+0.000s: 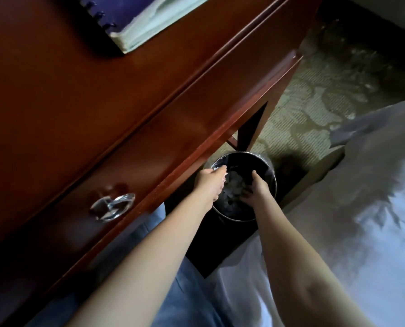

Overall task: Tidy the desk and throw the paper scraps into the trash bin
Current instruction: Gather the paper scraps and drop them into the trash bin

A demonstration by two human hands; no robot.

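The desk [83, 109] is the largest thing here, one piece of dark red wood that fills the left side, with one drawer front carrying one shiny metal handle [113, 206]. On its top, at the far edge, lies one spiral notebook [135, 17] with a purple cover. At the right there is one bed [373, 208] with pale sheets, and between the bed and the desk a patterned carpet [314, 102].

On the floor, just beside the desk edge, stands one round metal trash bin [271, 172]. Inside it I see pale paper scraps [235, 182]; they are a crumpled heap and I cannot count them.

Both arms of the person reach down over the bin. The left hand [209, 185] is at the rim nearest the desk, fingers closed on a small white piece, probably one scrap. The right hand [255, 190] is inside the mouth of the bin with fingers curled; whether it holds paper I cannot tell.

I judge that the step in hand is the dropping of scraps. The next move calls for opening both hands above the bin, so nothing falls on the carpet, and then checking the desk for what remains.
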